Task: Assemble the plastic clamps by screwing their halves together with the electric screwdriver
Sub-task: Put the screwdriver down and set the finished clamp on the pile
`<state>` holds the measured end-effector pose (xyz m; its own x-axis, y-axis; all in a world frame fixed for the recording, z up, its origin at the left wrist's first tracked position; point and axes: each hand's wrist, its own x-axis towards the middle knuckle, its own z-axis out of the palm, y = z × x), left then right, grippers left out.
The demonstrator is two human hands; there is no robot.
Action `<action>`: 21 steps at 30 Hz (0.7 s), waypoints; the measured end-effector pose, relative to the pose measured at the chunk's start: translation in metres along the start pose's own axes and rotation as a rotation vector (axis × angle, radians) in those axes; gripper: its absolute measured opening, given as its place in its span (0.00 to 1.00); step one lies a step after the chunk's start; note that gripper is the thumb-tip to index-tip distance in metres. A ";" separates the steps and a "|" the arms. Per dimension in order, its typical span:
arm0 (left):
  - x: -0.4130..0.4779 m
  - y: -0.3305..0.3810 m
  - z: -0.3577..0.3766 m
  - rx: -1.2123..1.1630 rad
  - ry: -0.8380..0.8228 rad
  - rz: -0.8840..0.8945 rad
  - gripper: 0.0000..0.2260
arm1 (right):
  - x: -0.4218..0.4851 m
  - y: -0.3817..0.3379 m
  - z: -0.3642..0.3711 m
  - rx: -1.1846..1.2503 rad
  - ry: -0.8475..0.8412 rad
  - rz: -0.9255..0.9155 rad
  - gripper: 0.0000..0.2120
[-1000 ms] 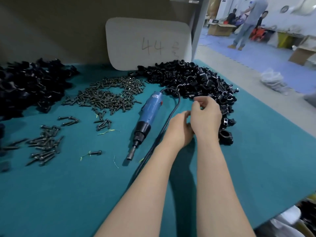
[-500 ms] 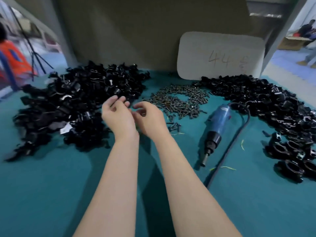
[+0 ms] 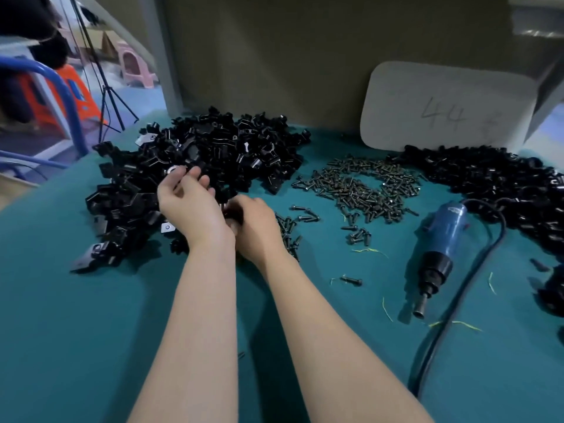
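L hand (image 3: 190,206) is being held over the near edge of the L heap of black plastic clamp halves (image 3: 213,154) on the teal cloth-covered bench (image 3: 76,331). Its fingers are being curled, tips touching the heap; whether a part is being pinched cannot be told. R hand (image 3: 259,230) is being held just beside it, fingers being clamped round a black clamp half (image 3: 233,213), mostly hidden. Loose dark metal screws (image 3: 366,184) are lying centre-rear. The blue electric screwdriver w/ black nose (image 3: 442,236) is lying untouched R of the screws, black cable (image 3: 476,276) alongside. A 2nd black clamp heap (image 3: 503,184) is lying far R, below a white card marked "44" (image 3: 442,108).
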<state>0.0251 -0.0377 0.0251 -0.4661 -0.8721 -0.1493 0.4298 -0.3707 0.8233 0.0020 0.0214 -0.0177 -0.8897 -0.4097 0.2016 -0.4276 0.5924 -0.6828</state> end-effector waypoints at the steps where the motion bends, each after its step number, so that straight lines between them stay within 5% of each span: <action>1: -0.001 -0.002 0.000 0.006 0.000 0.001 0.09 | 0.000 0.001 -0.004 0.092 0.034 0.020 0.12; 5: -0.013 -0.013 0.006 0.139 -0.066 0.029 0.07 | -0.002 0.011 -0.038 0.450 0.236 0.153 0.06; 8: -0.032 -0.028 0.019 0.351 -0.332 -0.096 0.04 | -0.010 0.023 -0.075 0.617 0.355 0.196 0.05; 11: -0.066 -0.045 0.043 0.441 -0.625 -0.243 0.08 | -0.024 0.042 -0.112 0.431 0.420 0.153 0.06; 16: -0.132 -0.082 0.091 0.394 -0.751 -0.337 0.11 | -0.056 0.093 -0.177 0.369 0.445 0.112 0.17; 21: -0.195 -0.115 0.127 0.220 -0.832 -0.567 0.05 | -0.085 0.171 -0.228 0.237 0.884 0.509 0.19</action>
<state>-0.0323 0.2154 0.0291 -0.9801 -0.0586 -0.1896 -0.1323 -0.5190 0.8444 -0.0322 0.3155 0.0090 -0.7968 0.5597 0.2278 -0.0122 0.3620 -0.9321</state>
